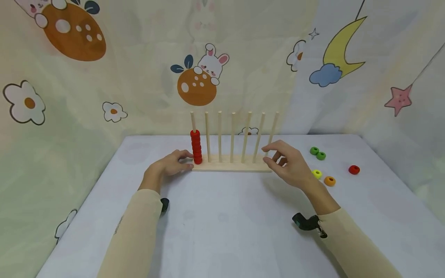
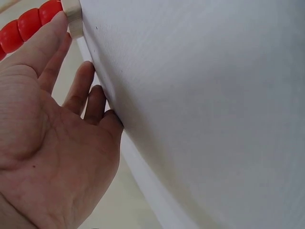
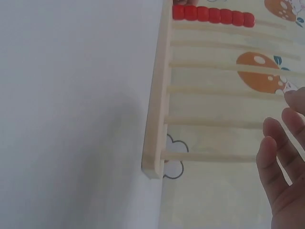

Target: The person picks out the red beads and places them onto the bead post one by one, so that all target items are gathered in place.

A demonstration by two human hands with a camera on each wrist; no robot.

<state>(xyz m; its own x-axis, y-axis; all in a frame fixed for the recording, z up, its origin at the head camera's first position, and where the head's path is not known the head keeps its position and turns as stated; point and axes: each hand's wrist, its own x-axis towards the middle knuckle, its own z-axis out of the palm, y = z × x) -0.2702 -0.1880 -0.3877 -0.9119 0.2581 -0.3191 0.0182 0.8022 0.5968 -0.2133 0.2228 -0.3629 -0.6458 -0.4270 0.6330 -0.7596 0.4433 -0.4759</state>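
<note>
A wooden bead rack (image 1: 229, 166) with several upright pegs stands at the back of the table. Red beads (image 1: 196, 147) are stacked on its leftmost peg; the other pegs carry none. My left hand (image 1: 173, 162) pinches the left end of the base, thumb at the front and index finger behind, as the left wrist view also shows beside the red beads (image 2: 29, 24). Around the rightmost peg's height, my right hand (image 1: 290, 164) hovers with thumb and fingers apart and nothing between them. In the right wrist view its fingers (image 3: 271, 164) are near the peg tips.
Loose beads lie right of the rack: two green beads (image 1: 317, 153), a yellow bead (image 1: 316, 174), an orange bead (image 1: 329, 181) and a red bead (image 1: 354, 169). A patterned cloth (image 1: 149, 69) hangs behind the white table (image 1: 215, 224).
</note>
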